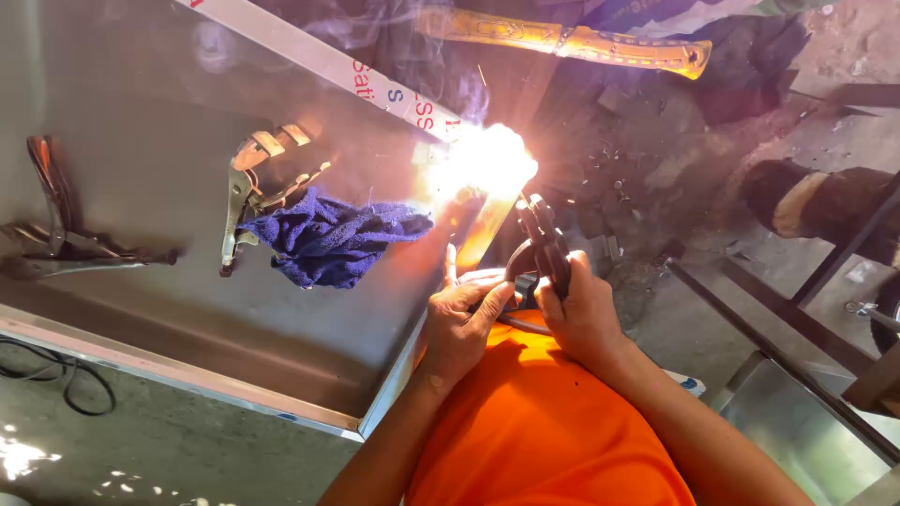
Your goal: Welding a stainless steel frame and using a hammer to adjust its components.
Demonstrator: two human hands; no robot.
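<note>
The welding arc (486, 161) burns as a white-orange glare at the far right corner of the steel sheet (141, 141), right where a long square metal tube (319, 58) with a printed label crosses the sheet's edge. Smoke curls up from that spot over the dark ground behind. The weld is in full progress at this one point; the glare hides the joint itself, so I cannot tell how much of a seam or tack is laid already, and no finished bead shows along the rest of the edge, which looks bare and bright.

The arc comes off the black electrode holder (542, 245), whose rod (487, 230) slants up toward the light. The right hand (583, 314) is wrapped tight around the holder's grip. The left hand (459, 323) closes in just beside it, fingers curled against the lower part of the holder and its cable, steadying it. Both forearms run down to an orange shirt (539, 431).

On the worktop, a blue rag (333, 239) lies crumpled just left of the arc, touching a metal earth clamp (258, 192) that rests on the sheet. Well apart, at the far left, locking pliers (56, 234) lie on the sheet. A black cable (56, 379) loops on the concrete floor below the near edge. A yellow sheathed blade (572, 39) lies on the ground beyond the arc, and dark steel bars (797, 309) of a frame stand to the right.
</note>
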